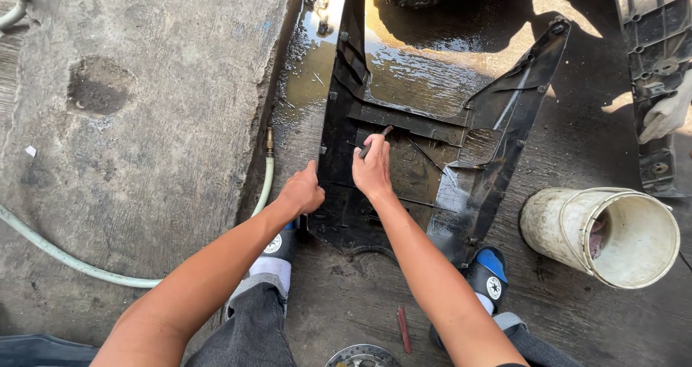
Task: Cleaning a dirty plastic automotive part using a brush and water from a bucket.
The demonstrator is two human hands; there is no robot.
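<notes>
A large black plastic body panel (476, 136), forked into two arms, lies flat on wet concrete in front of me. My left hand (303, 192) grips the panel's left edge near its lower end. My right hand (373, 169) is closed around a thin dark-handled tool (377, 142) whose tip rests on the panel's middle crossbar. Both forearms reach forward from the bottom of the view, above my knees and blue shoes.
A dirty white bucket (569, 226) lies on its side at the right. A pale green hose (263, 187) with a brass fitting runs along the left. Another black panel (652, 57) with another person's gloved hand (667, 115) on it is at far right. A red tool (404, 329) lies between my feet.
</notes>
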